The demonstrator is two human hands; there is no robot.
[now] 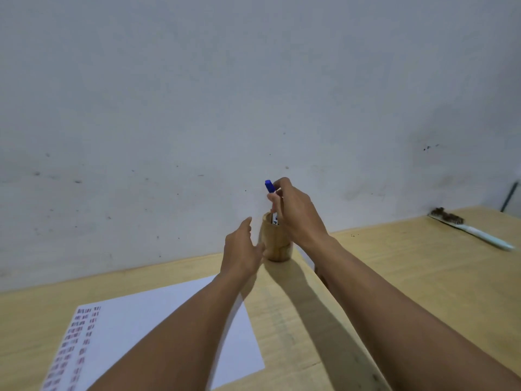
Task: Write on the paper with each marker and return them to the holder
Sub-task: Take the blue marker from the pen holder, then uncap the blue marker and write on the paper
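A round wooden holder [275,246] stands near the wall on the wooden table [394,263]. My right hand [296,213] pinches a marker with a blue cap [269,186]; the marker's lower end is inside the holder's mouth. My left hand [242,249] is beside the holder on its left, fingers spread, thumb close to its side; whether it touches I cannot tell. A white sheet of paper [135,320] lies at the lower left, with columns of red and blue marks along its left edge. My left forearm covers part of the sheet.
A brush with a pale handle and dark bristles [468,230] lies at the table's far right near the wall. A grey stained wall [253,94] rises directly behind the holder. A dark thin rod [509,197] leans at the right edge.
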